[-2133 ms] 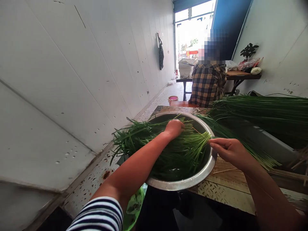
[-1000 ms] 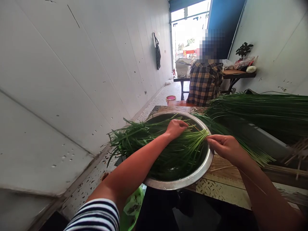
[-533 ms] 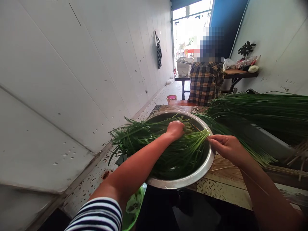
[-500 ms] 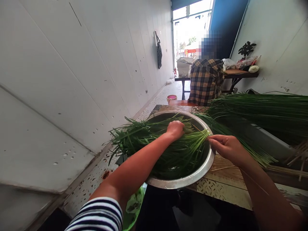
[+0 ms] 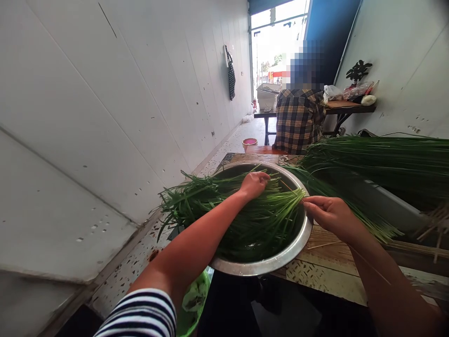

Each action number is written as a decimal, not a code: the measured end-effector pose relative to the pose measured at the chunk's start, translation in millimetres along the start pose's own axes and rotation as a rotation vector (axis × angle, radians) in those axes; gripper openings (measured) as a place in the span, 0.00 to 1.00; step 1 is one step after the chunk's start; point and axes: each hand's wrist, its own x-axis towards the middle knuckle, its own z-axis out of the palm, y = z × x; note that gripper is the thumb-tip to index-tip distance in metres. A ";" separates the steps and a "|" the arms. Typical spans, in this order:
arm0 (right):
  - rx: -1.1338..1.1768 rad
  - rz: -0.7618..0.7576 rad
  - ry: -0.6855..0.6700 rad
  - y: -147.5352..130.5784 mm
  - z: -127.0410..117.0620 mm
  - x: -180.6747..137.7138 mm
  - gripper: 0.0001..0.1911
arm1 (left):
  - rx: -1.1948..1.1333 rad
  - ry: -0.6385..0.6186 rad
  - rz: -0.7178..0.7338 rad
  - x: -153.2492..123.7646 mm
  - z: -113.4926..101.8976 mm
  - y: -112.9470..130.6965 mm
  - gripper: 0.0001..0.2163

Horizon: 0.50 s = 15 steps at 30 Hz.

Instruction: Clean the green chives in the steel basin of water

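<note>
A steel basin (image 5: 259,268) holds many long garlic chives (image 5: 270,220), pale stem ends to the right, leaves hanging over the left rim. Reaching over the basin, my left hand (image 5: 254,184) is closed, its fingers pinched at the chive stems; how many it grips is hidden. My right hand (image 5: 329,213), at the right rim, pinches a thin bamboo skewer (image 5: 373,268) whose rear end sticks out below the hand. Chive stem ends gather in a fan at its fingertips.
A large pile of chives (image 5: 379,157) lies right, by a grey tray (image 5: 393,199) and loose bamboo skewers (image 5: 437,234). A green-lined bin (image 5: 196,299) stands below the basin. Ahead, a person in a plaid shirt (image 5: 296,121) sits at a dark table (image 5: 354,110); a pink bucket (image 5: 249,142) stands nearby.
My left hand has shifted slightly up, its fingers now showing more above the stems. My right hand stays at the rim with the skewer.
</note>
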 end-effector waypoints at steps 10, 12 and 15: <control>-0.021 -0.008 0.023 -5.0 -0.4 -1.4 0.15 | 0.124 -0.046 0.117 0.3 1.4 3.2 0.14; -0.021 -0.014 0.023 -3.7 -0.3 -1.0 0.15 | 0.158 -0.048 0.106 -1.2 0.8 4.9 0.15; -0.005 -0.004 0.004 -0.7 0.1 -0.4 0.15 | 0.139 -0.015 0.090 -2.9 0.6 6.2 0.16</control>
